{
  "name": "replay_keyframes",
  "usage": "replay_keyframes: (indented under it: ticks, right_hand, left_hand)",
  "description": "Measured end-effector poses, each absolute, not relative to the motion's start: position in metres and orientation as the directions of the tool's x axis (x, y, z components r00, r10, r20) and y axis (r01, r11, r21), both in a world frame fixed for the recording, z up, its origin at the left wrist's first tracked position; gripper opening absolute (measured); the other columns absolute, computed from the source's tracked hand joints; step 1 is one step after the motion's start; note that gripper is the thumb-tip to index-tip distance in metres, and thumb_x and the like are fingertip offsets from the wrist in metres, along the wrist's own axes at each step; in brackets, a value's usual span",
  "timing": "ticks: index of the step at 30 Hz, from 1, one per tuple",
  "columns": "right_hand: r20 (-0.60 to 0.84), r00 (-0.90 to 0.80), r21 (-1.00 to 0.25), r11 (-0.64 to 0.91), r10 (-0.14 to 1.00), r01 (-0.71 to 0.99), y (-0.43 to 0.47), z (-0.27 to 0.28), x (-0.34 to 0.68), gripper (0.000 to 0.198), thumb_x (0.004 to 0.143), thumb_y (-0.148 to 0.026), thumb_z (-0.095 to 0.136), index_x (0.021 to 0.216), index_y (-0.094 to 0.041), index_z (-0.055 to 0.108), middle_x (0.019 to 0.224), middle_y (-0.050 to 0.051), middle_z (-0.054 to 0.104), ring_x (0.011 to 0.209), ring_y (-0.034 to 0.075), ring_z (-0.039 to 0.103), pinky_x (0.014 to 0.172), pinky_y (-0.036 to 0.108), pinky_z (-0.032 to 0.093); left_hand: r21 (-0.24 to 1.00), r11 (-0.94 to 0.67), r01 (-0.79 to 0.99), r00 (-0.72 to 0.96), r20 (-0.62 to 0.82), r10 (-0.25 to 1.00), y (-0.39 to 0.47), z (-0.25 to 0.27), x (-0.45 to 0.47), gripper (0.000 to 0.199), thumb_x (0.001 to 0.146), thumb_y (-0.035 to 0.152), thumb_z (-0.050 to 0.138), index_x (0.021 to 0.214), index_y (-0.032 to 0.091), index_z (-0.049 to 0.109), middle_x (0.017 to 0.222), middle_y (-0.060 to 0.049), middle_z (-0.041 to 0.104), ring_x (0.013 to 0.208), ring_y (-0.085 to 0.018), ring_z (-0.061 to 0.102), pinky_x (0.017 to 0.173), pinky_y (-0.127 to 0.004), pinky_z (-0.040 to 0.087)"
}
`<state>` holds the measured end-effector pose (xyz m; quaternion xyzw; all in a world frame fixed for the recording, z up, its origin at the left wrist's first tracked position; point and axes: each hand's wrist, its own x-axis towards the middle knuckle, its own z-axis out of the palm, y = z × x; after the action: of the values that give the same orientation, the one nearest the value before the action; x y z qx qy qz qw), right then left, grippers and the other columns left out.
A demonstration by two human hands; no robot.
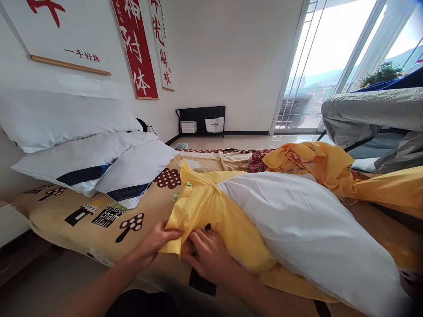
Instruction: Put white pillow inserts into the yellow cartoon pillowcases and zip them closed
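Observation:
A yellow pillowcase (pixel 211 200) lies on the bed, drawn partway over a white pillow (pixel 297 211) whose bare end stretches toward the lower right. My left hand (pixel 160 240) pinches the flared edge of the pillowcase at its near left corner, thumb on top. Right beside it, my right hand (pixel 209 251) is curled against the same fabric, fingers bent and gripping near the edge. Its fingertips are partly hidden in the folds.
Several white pillows (pixel 66 119) are stacked at the bed's left end. Crumpled yellow bedding (pixel 307 163) lies on the far right side. The patterned tan bed sheet (pixel 145 220) covers the mattress. Beyond stand a black rack (pixel 201 114) and a grey-covered piece (pixel 373 110) by the window.

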<state>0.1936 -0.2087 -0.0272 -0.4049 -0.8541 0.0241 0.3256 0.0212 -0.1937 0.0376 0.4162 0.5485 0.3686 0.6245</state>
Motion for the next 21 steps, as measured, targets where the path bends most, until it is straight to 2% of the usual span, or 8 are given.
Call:
replay_keyframes:
  ticks: [2,3,6,8,12,15,18,21]
  right_hand:
    - [0.601,-0.457,-0.172,0.664,0.656,0.727,-0.213,-0.032,0.189,0.039,0.081,-0.054,0.063,0.091,-0.018,0.053,0.085,0.003,0.063,0.077,0.02,0.058,0.072,0.032,0.036]
    - [0.622,-0.461,-0.101,0.649,0.633,0.754,-0.214,-0.034,0.187,0.037,0.082,-0.052,0.062,0.09,-0.018,0.052,0.082,0.004,0.062,0.076,0.021,0.057,0.072,0.034,0.036]
    - [0.644,-0.51,0.105,0.594,0.57,0.797,-0.216,-0.038,0.179,0.006,0.087,-0.022,0.055,0.089,-0.017,0.052,0.076,0.004,0.058,0.069,0.021,0.054,0.069,0.035,0.036]
    - [0.647,-0.556,0.193,0.594,0.521,0.781,-0.217,-0.041,0.174,0.012,0.084,-0.006,0.048,0.089,-0.016,0.052,0.074,0.003,0.057,0.067,0.02,0.054,0.069,0.036,0.037]
    - [0.607,-0.635,0.275,0.624,0.478,0.732,-0.224,-0.053,0.158,0.013,0.083,-0.005,0.046,0.085,-0.014,0.055,0.071,0.005,0.059,0.063,0.02,0.054,0.066,0.036,0.041]
    - [0.488,-0.71,0.348,0.633,0.508,0.692,-0.233,-0.062,0.145,0.01,0.082,-0.009,0.049,0.083,-0.01,0.059,0.068,0.009,0.06,0.059,0.021,0.054,0.057,0.036,0.04]
    - [0.348,-0.763,0.417,0.639,0.544,0.646,-0.238,-0.06,0.141,0.009,0.081,-0.012,0.053,0.08,-0.007,0.061,0.064,0.011,0.06,0.057,0.022,0.053,0.052,0.035,0.038]
    - [0.333,-0.785,0.417,0.665,0.523,0.619,-0.236,-0.052,0.15,0.009,0.083,-0.012,0.053,0.082,-0.008,0.061,0.065,0.01,0.061,0.058,0.021,0.053,0.054,0.035,0.039]
  left_hand:
    - [0.918,0.395,-0.023,0.095,-0.391,0.915,-0.195,0.038,0.019,0.054,0.051,0.026,0.086,0.097,0.01,0.062,0.088,-0.009,0.072,0.081,-0.023,0.068,0.069,-0.028,0.054]
    - [0.917,0.396,-0.037,0.093,-0.392,0.915,-0.196,0.039,0.018,0.053,0.051,0.025,0.086,0.096,0.011,0.062,0.087,-0.009,0.072,0.08,-0.023,0.068,0.069,-0.028,0.054]
    - [0.914,0.393,-0.102,0.101,-0.384,0.918,-0.197,0.042,0.015,0.048,0.055,0.025,0.084,0.095,0.011,0.063,0.085,-0.008,0.072,0.076,-0.021,0.068,0.067,-0.027,0.054]
    - [0.907,0.391,-0.157,0.069,-0.385,0.92,-0.198,0.045,0.013,0.043,0.058,0.022,0.082,0.095,0.011,0.063,0.084,-0.008,0.072,0.074,-0.02,0.068,0.065,-0.026,0.054]
    - [0.869,0.424,-0.255,0.01,-0.436,0.9,-0.197,0.05,0.015,0.027,0.062,0.012,0.075,0.088,0.01,0.065,0.082,-0.009,0.072,0.074,-0.021,0.068,0.064,-0.026,0.054]
    - [0.835,0.479,-0.27,0.002,-0.497,0.868,-0.196,0.05,0.018,0.018,0.067,0.011,0.069,0.084,0.011,0.066,0.082,-0.01,0.072,0.075,-0.022,0.069,0.063,-0.027,0.055]
    - [0.799,0.523,-0.296,0.006,-0.546,0.838,-0.198,0.05,0.022,0.014,0.071,0.013,0.064,0.085,0.012,0.066,0.082,-0.01,0.072,0.075,-0.022,0.069,0.064,-0.028,0.055]
    - [0.79,0.534,-0.3,0.024,-0.553,0.833,-0.202,0.048,0.021,0.014,0.07,0.012,0.064,0.084,0.011,0.064,0.079,-0.009,0.071,0.07,-0.02,0.068,0.062,-0.027,0.055]
